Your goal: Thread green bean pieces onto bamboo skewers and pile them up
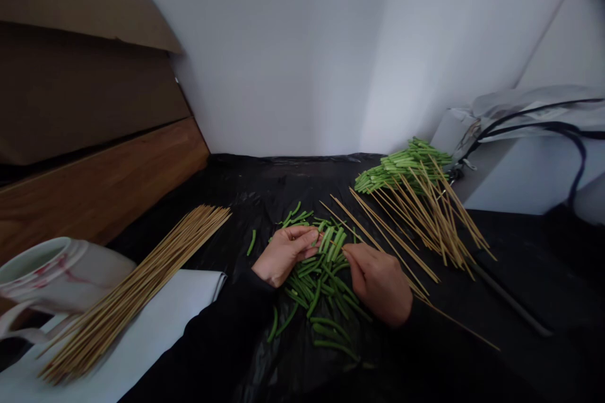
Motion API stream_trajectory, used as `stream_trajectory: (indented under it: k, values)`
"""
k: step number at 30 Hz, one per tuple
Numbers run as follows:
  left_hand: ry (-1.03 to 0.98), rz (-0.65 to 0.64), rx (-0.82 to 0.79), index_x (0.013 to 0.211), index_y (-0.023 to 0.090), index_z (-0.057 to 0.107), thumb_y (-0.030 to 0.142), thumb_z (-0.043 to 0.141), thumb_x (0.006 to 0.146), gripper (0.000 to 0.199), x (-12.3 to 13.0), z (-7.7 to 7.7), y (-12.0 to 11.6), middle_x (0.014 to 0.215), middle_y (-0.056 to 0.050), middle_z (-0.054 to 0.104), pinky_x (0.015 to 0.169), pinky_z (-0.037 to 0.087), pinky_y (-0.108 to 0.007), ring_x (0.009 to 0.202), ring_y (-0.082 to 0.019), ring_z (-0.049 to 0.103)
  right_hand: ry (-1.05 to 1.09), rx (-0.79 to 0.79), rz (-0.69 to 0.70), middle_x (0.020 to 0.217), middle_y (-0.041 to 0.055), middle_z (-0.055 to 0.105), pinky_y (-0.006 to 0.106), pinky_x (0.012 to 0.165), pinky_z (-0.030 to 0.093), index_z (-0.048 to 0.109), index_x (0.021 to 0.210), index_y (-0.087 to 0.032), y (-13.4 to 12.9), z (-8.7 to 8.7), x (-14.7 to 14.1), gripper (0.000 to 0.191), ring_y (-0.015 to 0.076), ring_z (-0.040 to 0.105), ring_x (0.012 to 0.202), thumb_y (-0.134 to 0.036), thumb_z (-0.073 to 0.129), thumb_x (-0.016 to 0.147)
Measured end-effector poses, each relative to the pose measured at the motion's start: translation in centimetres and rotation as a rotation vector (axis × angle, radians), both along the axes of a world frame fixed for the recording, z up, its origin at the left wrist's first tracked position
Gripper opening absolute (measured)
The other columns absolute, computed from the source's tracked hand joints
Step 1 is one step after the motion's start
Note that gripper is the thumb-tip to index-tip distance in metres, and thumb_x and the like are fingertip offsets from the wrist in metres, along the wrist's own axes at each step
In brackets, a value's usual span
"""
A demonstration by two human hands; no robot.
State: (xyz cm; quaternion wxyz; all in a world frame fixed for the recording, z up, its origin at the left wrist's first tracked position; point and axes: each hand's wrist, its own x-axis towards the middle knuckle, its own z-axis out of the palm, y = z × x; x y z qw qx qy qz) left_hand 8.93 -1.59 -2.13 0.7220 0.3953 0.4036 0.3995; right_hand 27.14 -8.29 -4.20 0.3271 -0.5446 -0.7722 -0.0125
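Over a pile of loose green bean pieces (312, 289), my hands work close together. My left hand (286, 252) pinches with thumb and fingers at the left end of a short row of green bean pieces (333, 243), threaded side by side on a thin bamboo skewer (466, 327). My right hand (380, 280) is closed on that skewer just right of the row, and its long tail sticks out behind the wrist to the lower right. What the left fingertips cover is partly hidden.
A bundle of bamboo skewers (142, 286) lies left on white paper (182, 302), beside a white mug (89, 274). At the right, filled bean skewers (401, 167) are stacked with their sticks (437, 220) toward me. Black plastic (278, 176) covers the table; a cardboard box (85, 82) stands left.
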Motion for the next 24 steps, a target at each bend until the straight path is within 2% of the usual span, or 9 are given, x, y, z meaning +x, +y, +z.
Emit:
stream_trajectory:
  k: [7,24]
  values:
    - [0.010,0.001,0.010,0.076,0.014,0.073,0.028,0.084,0.058,0.025,0.08,-0.09,-0.05,0.079,-0.004,0.071,0.077,0.048,-0.028,0.072,-0.012,0.062,-0.004,0.011,-0.005,0.078,0.0037,0.066,0.024,0.069,0.039,0.062,0.089,-0.018,-0.01,-0.07,-0.14,0.026,0.0137,0.061,0.076,-0.014,0.037,0.091]
    - [0.060,0.020,0.036,0.076,0.013,0.073,0.029,0.085,0.056,0.028,0.31,0.09,-0.04,0.079,-0.004,0.071,0.076,0.049,-0.028,0.074,-0.013,0.062,0.006,0.009,-0.001,0.081,0.0047,0.067,0.025,0.072,0.040,0.062,0.090,-0.017,0.20,0.00,-0.14,0.028,0.0147,0.062,0.079,-0.019,0.035,0.095]
